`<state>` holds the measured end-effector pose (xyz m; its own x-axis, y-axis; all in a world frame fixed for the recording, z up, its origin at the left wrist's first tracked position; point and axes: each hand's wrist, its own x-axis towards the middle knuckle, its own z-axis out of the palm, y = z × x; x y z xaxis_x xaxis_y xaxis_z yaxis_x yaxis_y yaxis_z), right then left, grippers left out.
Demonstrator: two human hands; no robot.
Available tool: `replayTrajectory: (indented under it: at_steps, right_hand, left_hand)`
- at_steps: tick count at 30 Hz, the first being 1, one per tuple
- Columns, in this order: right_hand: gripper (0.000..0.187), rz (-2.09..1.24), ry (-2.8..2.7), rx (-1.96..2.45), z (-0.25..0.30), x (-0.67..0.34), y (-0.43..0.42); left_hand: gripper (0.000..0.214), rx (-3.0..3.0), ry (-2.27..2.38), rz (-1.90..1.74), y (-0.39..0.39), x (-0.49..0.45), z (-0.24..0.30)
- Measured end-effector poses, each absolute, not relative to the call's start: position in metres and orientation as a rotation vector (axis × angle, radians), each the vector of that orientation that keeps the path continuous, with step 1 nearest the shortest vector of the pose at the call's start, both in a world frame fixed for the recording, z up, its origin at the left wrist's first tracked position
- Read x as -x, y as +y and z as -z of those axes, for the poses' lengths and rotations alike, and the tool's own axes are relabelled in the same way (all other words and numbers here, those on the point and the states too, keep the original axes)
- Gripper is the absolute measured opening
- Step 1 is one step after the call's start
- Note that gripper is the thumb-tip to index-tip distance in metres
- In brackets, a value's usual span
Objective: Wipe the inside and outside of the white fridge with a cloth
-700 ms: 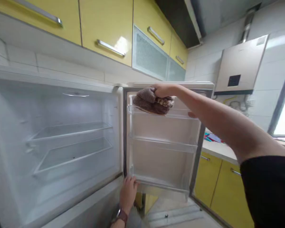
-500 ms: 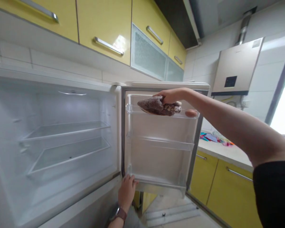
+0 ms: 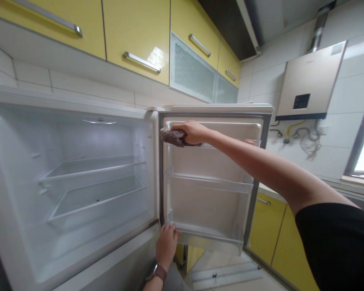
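Since half a second ago your right hand (image 3: 191, 131) has slid the brown cloth (image 3: 173, 137) leftward along the top door shelf (image 3: 230, 145), from about the middle of it over to the hinge-side corner. It's also bunched up smaller now, with less of it hanging out of your grip. Your fingers are curled tight around the cloth, pressing it against the left end of that shelf, right where the door's inner liner meets the grey gasket strip (image 3: 161, 173).

Your left hand (image 3: 167, 243) hasn't really gone anywhere. It's down at the bottom inner corner of the open fridge door (image 3: 212, 202), fingers together and hooked over the lower edge, with a brown wristwatch (image 3: 157, 272) on that wrist.

A bit of the egg (image 3: 250, 141) is peeking out behind your forearm on the same top shelf, mostly hidden now. The lower door shelf (image 3: 209, 184) sits below it. On the left, the fridge compartment (image 3: 79, 161) is wide open with two glass shelves (image 3: 91, 165) inside. Yellow wall cabinets (image 3: 133, 28) run overhead, and a wall-mounted water heater (image 3: 309, 83) hangs off to the right.
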<state>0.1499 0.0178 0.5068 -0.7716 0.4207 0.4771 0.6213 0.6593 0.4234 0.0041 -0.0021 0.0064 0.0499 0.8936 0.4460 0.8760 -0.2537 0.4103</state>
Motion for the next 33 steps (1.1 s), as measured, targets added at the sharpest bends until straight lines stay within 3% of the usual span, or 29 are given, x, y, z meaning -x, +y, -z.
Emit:
replayTrajectory:
  at_steps: [7, 13, 20, 26, 33]
  right_hand:
    - [0.046, 1.426, -2.413, 0.694, -0.474, -0.141, 0.011]
    - [0.042, 1.623, -2.317, 0.536, -0.458, -0.190, -0.005]
    - [0.055, 1.615, -2.204, 0.663, -0.445, -0.297, -0.048]
    - [0.041, 1.527, -2.110, 0.831, -0.421, -0.372, -0.064]
    - [0.030, 1.281, -2.095, 0.974, -0.415, -0.377, -0.055]
  left_hand:
    - [0.018, -2.291, 1.869, -0.995, 0.001, 0.002, -0.003]
    - [0.018, -2.262, 1.851, -0.979, 0.000, 0.001, -0.004]
    - [0.024, -2.234, 1.830, -0.928, -0.001, 0.001, -0.008]
    - [0.026, -2.224, 1.833, -0.943, -0.003, 0.001, -0.010]
    - [0.024, -2.211, 1.844, -0.962, -0.002, -0.002, -0.008]
